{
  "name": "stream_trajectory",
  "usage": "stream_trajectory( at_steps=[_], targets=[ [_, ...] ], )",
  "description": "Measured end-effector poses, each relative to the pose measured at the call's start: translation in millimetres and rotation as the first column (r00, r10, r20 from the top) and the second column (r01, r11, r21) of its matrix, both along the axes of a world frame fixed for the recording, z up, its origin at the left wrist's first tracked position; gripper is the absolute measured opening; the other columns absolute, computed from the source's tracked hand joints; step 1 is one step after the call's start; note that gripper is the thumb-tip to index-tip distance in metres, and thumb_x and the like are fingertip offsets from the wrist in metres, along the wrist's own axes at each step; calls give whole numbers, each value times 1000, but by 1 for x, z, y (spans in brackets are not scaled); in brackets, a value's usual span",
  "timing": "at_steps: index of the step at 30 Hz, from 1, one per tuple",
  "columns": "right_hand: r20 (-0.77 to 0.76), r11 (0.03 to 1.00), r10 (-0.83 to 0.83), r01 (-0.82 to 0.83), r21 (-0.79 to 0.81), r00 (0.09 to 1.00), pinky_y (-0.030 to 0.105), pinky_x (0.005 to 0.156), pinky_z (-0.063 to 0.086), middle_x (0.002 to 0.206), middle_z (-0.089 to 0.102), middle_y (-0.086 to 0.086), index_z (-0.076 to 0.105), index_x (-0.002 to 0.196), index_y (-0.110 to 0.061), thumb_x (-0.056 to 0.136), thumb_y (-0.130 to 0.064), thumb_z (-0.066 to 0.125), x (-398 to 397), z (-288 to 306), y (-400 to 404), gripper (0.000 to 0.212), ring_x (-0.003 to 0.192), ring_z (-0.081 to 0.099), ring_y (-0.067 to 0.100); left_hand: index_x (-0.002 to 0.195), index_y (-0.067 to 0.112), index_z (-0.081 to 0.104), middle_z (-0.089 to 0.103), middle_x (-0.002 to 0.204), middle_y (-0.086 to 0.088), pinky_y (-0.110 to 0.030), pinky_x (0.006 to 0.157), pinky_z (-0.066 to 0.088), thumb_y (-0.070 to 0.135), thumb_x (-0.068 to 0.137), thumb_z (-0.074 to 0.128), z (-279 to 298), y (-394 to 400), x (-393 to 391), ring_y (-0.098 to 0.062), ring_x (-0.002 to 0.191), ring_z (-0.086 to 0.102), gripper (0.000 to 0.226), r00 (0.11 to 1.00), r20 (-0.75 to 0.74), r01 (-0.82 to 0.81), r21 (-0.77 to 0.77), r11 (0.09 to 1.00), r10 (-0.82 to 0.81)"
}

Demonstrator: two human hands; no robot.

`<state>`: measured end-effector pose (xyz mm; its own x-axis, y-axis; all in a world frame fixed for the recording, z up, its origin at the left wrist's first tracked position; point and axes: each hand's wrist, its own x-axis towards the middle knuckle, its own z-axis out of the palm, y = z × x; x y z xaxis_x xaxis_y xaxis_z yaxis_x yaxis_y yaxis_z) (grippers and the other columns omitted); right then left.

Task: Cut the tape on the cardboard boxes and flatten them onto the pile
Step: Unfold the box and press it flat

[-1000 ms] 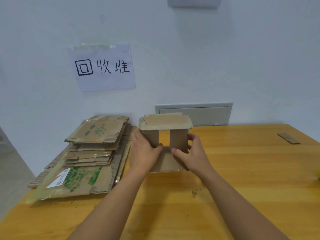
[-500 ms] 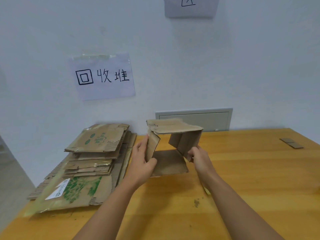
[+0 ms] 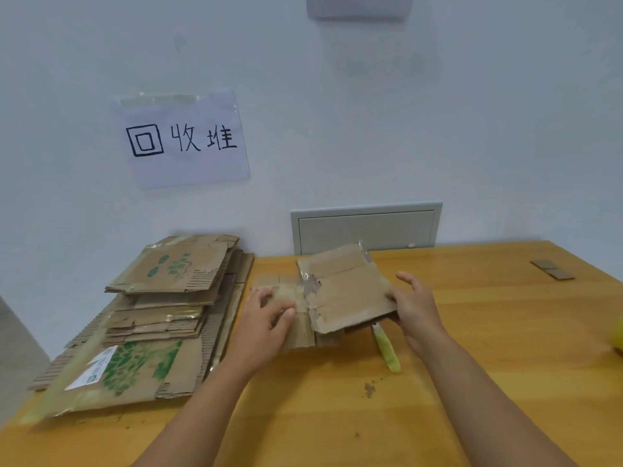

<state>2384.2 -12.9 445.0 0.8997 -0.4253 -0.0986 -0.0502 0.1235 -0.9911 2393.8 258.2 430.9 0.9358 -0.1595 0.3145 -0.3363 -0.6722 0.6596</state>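
A small brown cardboard box (image 3: 347, 293) lies nearly collapsed on the wooden table (image 3: 505, 332), its panels folded over with torn clear tape along the seam. My left hand (image 3: 269, 315) presses down on its left flap. My right hand (image 3: 413, 306) holds its right edge, fingers spread. To the left sits the pile of flattened cardboard (image 3: 151, 318), some sheets printed green. A knife with a pale green handle (image 3: 387, 350) lies on the table just under the box's right corner, its blade hidden.
A paper sign with handwritten characters (image 3: 183, 139) is taped to the wall above the pile. A grey wall panel (image 3: 365, 227) sits behind the table. Small cardboard scraps (image 3: 551, 269) lie far right. A yellow object (image 3: 617, 335) shows at the right edge.
The box stood open on its side; both hands have pushed it down sideways, so it now lies almost flat. The knife on the table has come into view.
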Motion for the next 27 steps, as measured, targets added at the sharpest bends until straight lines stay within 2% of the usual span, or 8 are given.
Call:
stream_trajectory(
  at_steps=[4,8,12,15,18,21,24,27],
  targets=[
    [-126,878,146,-187,-440,981,24,70,52,110,66,-3,55,136,-26,99,-15,49,1,-20,-3,39,94,63,13,118,53,53,25,154,8,-50,116,31,42,96,52,-25,1,21,-20,149,11,24,996,-79,-15,185,983,30],
    [-246,669,154,-284,-687,957,25,80,42,131,62,1,60,132,-17,101,-17,45,3,-31,1,35,108,56,19,143,51,36,15,161,9,-46,120,9,56,100,30,-44,0,37,-18,151,-7,44,980,-190,32,415,909,52],
    [-457,237,0,-444,-864,889,37,77,42,120,61,3,54,126,-24,97,-42,38,7,-35,5,38,105,52,25,146,45,34,20,161,2,-45,121,6,64,98,22,-51,-8,40,-22,151,5,52,978,-204,70,516,854,43],
    [-432,-18,-150,-439,-898,889,46,95,32,133,46,11,55,126,-23,94,-50,36,24,-34,20,45,122,37,32,144,34,37,17,163,4,-39,121,9,60,99,28,-55,-15,41,-20,152,3,53,981,-196,102,502,859,-2],
    [-388,-50,90,-385,-922,917,50,118,12,160,24,14,42,144,-24,98,-48,33,49,-42,45,54,149,12,35,137,30,41,22,161,4,-39,121,16,57,99,32,-56,-18,46,-21,149,14,47,979,-205,111,503,857,-6],
    [-454,-88,297,-450,-889,840,47,121,-10,168,-3,1,14,157,-36,103,-46,22,67,-55,58,56,153,-14,27,125,33,45,41,143,7,-38,109,29,51,97,29,-51,-21,52,-19,136,32,37,973,-229,88,468,880,24],
    [-495,-41,317,-510,-859,809,45,120,-10,168,-3,-3,7,157,-42,102,-48,17,76,-66,58,56,153,-11,27,132,33,43,44,137,3,-40,104,29,46,95,27,-46,-25,62,-22,131,34,42,987,-146,15,490,872,66],
    [-505,-35,292,-519,-854,812,44,122,-10,168,-4,-4,3,157,-43,101,-51,13,76,-71,57,57,153,-10,27,149,34,29,24,159,3,-42,117,14,48,99,27,-48,-32,75,-23,147,15,52,995,-99,76,519,851,-29]
  ],
)
